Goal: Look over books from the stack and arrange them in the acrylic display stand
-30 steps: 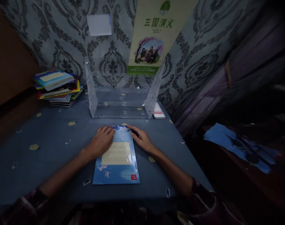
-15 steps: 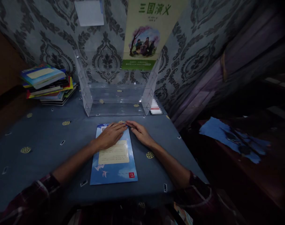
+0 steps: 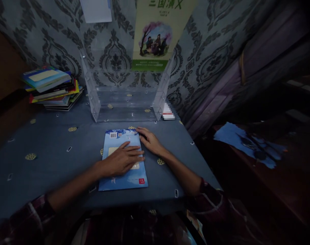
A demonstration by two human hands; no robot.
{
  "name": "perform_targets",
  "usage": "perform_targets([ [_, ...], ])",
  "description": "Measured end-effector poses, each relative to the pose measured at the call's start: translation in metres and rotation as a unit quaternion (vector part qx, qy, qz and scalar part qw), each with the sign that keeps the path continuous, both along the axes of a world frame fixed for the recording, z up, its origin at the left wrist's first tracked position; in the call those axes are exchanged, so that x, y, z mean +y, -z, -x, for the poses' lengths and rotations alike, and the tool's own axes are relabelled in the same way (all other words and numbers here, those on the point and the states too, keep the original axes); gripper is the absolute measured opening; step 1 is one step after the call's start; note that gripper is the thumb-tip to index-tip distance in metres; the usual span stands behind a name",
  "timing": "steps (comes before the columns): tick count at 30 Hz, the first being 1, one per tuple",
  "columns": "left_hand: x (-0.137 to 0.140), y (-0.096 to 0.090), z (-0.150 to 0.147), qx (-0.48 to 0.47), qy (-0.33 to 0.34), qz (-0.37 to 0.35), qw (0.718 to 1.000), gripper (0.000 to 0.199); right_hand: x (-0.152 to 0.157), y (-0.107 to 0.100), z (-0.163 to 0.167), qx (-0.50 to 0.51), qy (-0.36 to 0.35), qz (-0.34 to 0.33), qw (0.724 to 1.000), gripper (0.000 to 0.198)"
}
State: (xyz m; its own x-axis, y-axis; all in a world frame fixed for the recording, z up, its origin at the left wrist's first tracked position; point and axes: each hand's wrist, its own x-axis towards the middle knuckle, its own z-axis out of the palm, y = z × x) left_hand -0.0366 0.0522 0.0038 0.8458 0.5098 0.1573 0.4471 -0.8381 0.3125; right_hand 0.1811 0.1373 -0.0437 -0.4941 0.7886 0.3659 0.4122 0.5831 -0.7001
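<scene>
Grey-blue tablecloth (image 3: 50, 139); blue book (image 3: 116, 142) at six o'clock from clear stand (image 3: 126, 115). Left hand (image 3: 120, 161), fingers spread, across it; right hand (image 3: 151, 141), fingers loosely together, at one-o'clock corner. I'd cue even palm pressure.

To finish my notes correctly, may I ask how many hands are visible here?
2: the left hand lies across the middle of the blue book; the right hand is at its upper right corner. Neither seems hidden.
</scene>
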Motion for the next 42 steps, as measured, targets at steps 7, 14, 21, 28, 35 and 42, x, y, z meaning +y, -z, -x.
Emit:
perform_targets([
  [7,-0.049,-0.002,-0.004,-0.003,0.061,0.004,0.998,0.048,-0.006,-0.001,0.002,-0.032,0.006,-0.022,0.999,0.04],
  [14,-0.054,0.007,-0.006,0.001,0.049,-0.085,0.995,0.034,-0.011,-0.006,0.004,-0.048,-0.004,-0.043,0.998,0.039],
  [21,-0.035,0.012,-0.004,0.01,0.038,-0.106,0.994,0.031,-0.014,-0.006,0.005,-0.105,0.02,-0.059,0.993,0.046],
  [28,-0.04,0.005,-0.008,0.025,0.036,-0.082,0.996,0.037,-0.022,-0.009,0.008,-0.153,0.034,-0.068,0.985,0.047],
  [35,-0.058,0.002,-0.013,0.05,0.028,-0.081,0.995,0.044,-0.029,-0.007,0.011,-0.173,0.037,-0.099,0.979,0.045],
  [42,-0.084,0.008,-0.027,0.025,0.088,-0.16,0.983,0.04,-0.04,-0.017,0.016,-0.194,0.032,-0.099,0.975,0.045],
])
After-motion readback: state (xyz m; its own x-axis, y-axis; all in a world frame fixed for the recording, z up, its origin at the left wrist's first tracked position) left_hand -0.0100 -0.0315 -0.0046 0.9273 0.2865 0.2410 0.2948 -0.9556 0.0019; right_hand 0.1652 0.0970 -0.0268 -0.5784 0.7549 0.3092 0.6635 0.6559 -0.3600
